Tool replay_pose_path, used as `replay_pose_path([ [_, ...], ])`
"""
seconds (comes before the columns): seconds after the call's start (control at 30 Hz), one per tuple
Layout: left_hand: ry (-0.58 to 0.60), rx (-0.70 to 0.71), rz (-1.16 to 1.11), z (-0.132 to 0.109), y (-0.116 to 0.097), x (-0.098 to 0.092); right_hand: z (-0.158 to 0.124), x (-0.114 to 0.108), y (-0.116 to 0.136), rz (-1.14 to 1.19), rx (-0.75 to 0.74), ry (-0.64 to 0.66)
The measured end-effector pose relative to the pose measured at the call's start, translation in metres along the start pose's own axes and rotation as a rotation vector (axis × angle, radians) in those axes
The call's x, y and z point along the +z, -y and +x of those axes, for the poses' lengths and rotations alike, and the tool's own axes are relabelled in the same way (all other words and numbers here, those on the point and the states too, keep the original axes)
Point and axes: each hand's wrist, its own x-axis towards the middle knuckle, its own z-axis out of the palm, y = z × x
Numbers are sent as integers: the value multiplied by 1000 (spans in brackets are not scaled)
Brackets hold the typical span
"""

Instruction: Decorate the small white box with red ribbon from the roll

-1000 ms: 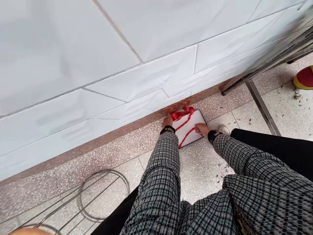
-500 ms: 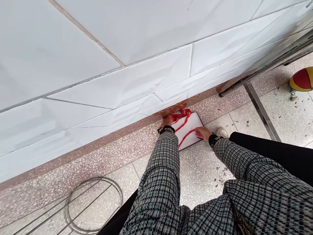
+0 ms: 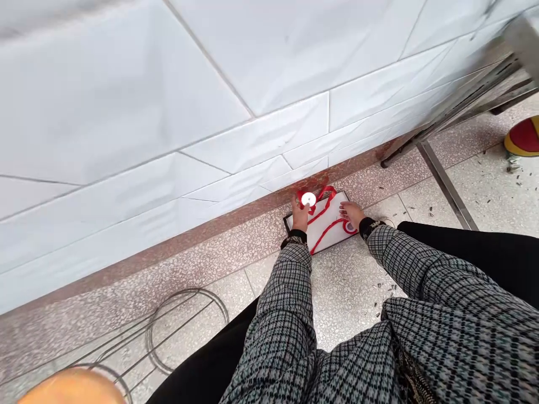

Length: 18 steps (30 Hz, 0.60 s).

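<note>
My left hand [image 3: 299, 217] holds up a round white disc [image 3: 309, 199] with red ribbon around its edge, thumb against its face. It is above the far left end of a flat white board with a dark rim [image 3: 332, 239], which lies on the floor against the wall. Red ribbon [image 3: 323, 212] trails across the board in loose curves. At the board's right side, my right hand [image 3: 352, 214] has its fingers stretched out. Just below those fingers is a small red roll with a pale centre [image 3: 349, 227], joined to a strand of ribbon.
A white tiled wall [image 3: 278, 134] rises in front. A metal frame leg [image 3: 446, 185] stands at right, near a red-and-yellow rounded object [image 3: 524, 137]. Wire rings and rods [image 3: 185, 331] are at lower left, with an orange rounded thing [image 3: 71, 387] below. Small husks litter the floor.
My left hand has lifted and turned, bringing the white disc into sight. My right hand has moved slightly up and off the ribbon, uncovering the red roll. The orange thing has entered view.
</note>
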Motion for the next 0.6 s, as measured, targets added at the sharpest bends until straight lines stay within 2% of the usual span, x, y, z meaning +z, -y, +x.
replay_pose_path([
  [0.03, -22, 17, -73, -8, -8, 3, -6, 3, 16, 19, -44, -7],
  [0.1, 26, 74, -198, -23, -32, 10, -23, 6, 52, 39, -154, 32],
  [0.2, 232, 190, -291, -45, -82, 16, -64, 2, 110, 6, -308, 204],
  [0.3, 396, 281, -209, -71, -135, 16, -118, -10, 155, -224, -471, 446],
  [0.33, 442, 304, -158, -80, -150, 15, -136, -14, 164, -283, -504, 461],
  [0.4, 483, 346, -78, -101, -176, 14, -169, -19, 174, -364, -562, 512],
  [0.47, 468, 373, -48, -125, -193, 15, -195, -21, 174, -424, -646, 545],
  [0.6, 430, 349, -31, -174, -207, 21, -223, -17, 162, -536, -838, 381],
])
